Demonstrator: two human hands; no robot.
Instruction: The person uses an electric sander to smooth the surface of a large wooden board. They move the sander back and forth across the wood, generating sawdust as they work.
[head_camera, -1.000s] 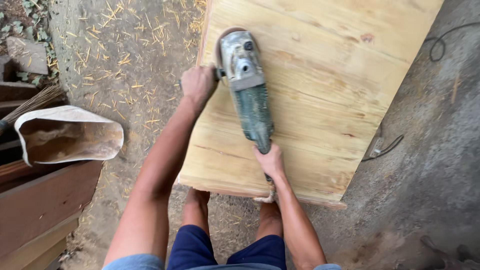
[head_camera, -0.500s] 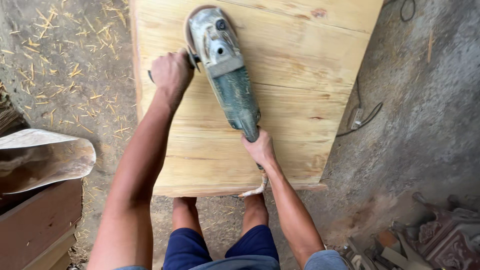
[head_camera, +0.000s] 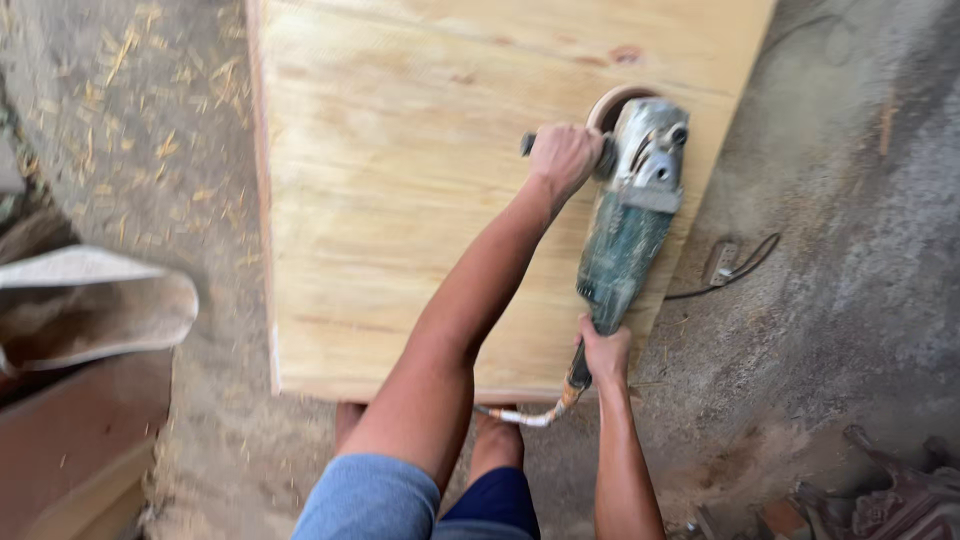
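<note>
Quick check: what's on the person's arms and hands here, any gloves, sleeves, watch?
Both arms are bare down to the wrist, no long sleeves. The left hand and right hand are bare, no gloves. No watch, band or ring shows, though the frame is somewhat blurred. A light blue short sleeve shows at the left upper arm.

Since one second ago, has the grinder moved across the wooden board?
Yes. The grinder has moved from the board's left edge toward its right edge.
</note>
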